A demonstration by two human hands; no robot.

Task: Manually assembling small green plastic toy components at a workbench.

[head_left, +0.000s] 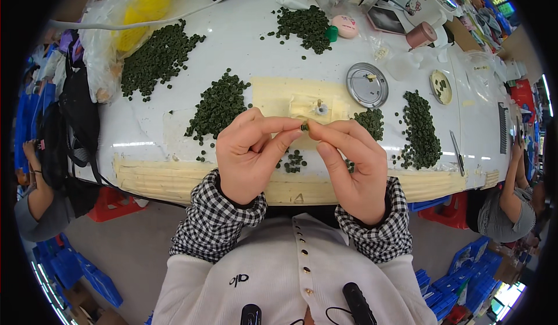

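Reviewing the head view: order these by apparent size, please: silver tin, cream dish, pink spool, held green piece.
1. Silver tin
2. Cream dish and pink spool: too alike to rank
3. Green piece, at the left hand's fingertips: clearly smallest

Head-worn fisheye, looking down, near hands [250,156]

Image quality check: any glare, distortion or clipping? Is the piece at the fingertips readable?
Head view: fisheye bows the white table's near edge, corners go black; head view: glare streaks on the tabletop, left and right; head view: bright patch at lower right looks washed out; head view: green piece between left hand and right hand too small for detail.
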